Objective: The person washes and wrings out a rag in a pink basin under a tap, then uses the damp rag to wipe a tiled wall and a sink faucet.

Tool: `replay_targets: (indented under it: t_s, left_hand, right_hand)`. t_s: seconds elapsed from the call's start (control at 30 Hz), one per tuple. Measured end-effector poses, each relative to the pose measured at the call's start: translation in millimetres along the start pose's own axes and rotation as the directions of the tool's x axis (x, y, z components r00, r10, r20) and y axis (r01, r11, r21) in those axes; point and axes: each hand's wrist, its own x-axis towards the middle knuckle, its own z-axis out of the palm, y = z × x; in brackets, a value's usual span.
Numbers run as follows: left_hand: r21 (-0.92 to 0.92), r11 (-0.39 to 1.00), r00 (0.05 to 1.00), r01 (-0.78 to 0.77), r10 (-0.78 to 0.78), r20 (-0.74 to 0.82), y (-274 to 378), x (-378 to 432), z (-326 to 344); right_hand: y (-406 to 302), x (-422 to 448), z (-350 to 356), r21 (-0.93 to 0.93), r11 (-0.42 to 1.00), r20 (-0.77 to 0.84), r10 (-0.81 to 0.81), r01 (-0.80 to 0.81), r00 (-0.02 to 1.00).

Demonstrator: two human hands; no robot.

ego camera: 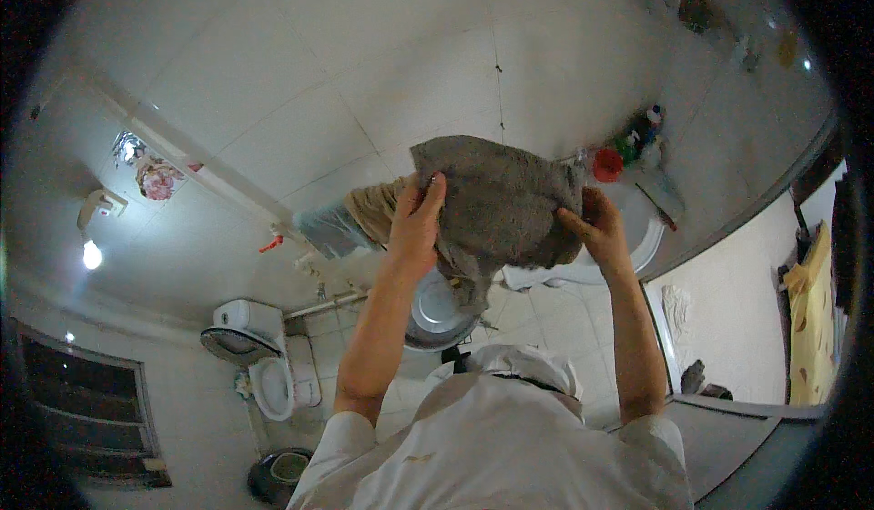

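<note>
A grey-brown cloth (502, 196) is stretched between my two hands, its lower end hanging in folds. My left hand (418, 220) pinches it at the left side, thumb on top. At the right edge my right hand (597, 226) grips it between thumb and fingers. Behind my left hand hangs a tan cloth (375, 206), with a pale blue cloth or sheet (334, 226) beside it. Under the hanging end stands a round metal basin (437, 305), partly hidden by the cloth and my left forearm.
A white washbasin (645, 230) is to the right, with a red cup (607, 165) and several bottles (631, 142) behind it. At lower left are a toilet (273, 383) and a dark bucket (276, 472). A red-handled valve (272, 243) juts from the wall. A doorway (724, 346) opens at right.
</note>
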Motion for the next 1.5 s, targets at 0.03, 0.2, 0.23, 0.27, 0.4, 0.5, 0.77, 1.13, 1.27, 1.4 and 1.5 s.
replay_targets:
  t_s: [0.03,0.2,0.23,0.27,0.4,0.5,0.77,1.13,1.27,1.4,1.5]
  left_hand:
    - [0.029,0.999,1.000,0.021,-0.021,-0.019,-2,5,6]
    - [0.329,0.937,0.972,-0.121,0.044,0.231,-23,11,40]
    - [0.423,0.893,0.958,-0.155,0.031,0.285,-37,21,36]
    - [0.560,0.775,0.925,-0.294,0.083,0.371,-33,17,48]
    - [0.427,0.528,0.612,-0.734,0.240,0.754,-72,-2,65]
    - [0.463,0.410,0.512,-0.786,0.010,0.859,-75,-41,77]
    - [0.463,0.357,0.512,-0.811,0.052,0.857,-90,-53,59]
    - [0.538,0.654,0.711,-0.531,-0.001,0.703,-111,-84,-97]
    - [0.490,0.870,0.930,-0.057,-0.133,0.343,-73,-118,-134]
    - [0.528,0.825,0.969,-0.200,0.086,0.232,-48,-114,-177]
    - [0.626,0.635,0.872,-0.452,0.462,0.160,5,-113,-206]
  right_hand:
    - [16,1,-1,-0.276,0.959,-0.083,-0.089,0.063,0.993]
    - [43,-50,32,-0.785,0.581,0.009,-0.335,0.213,0.942]
    - [44,-61,42,-0.749,0.642,0.024,-0.219,0.162,0.976]
    - [50,-65,47,-0.601,0.795,0.014,-0.095,0.084,0.995]
    - [67,-67,49,0.113,0.935,0.143,0.318,-0.335,0.937]
    - [81,-66,43,0.253,0.894,0.074,0.363,-0.370,0.929]
    - [77,-48,34,0.336,0.881,0.054,0.336,-0.334,0.940]
    - [-7,16,45,0.271,0.960,0.003,0.073,-0.071,0.997]
    - [-60,75,87,0.098,0.989,0.065,-0.117,0.110,0.991]
    - [-127,156,169,-0.093,0.916,0.213,-0.364,0.389,0.907]
    - [-155,219,254,-0.181,0.805,0.329,-0.491,0.565,0.806]
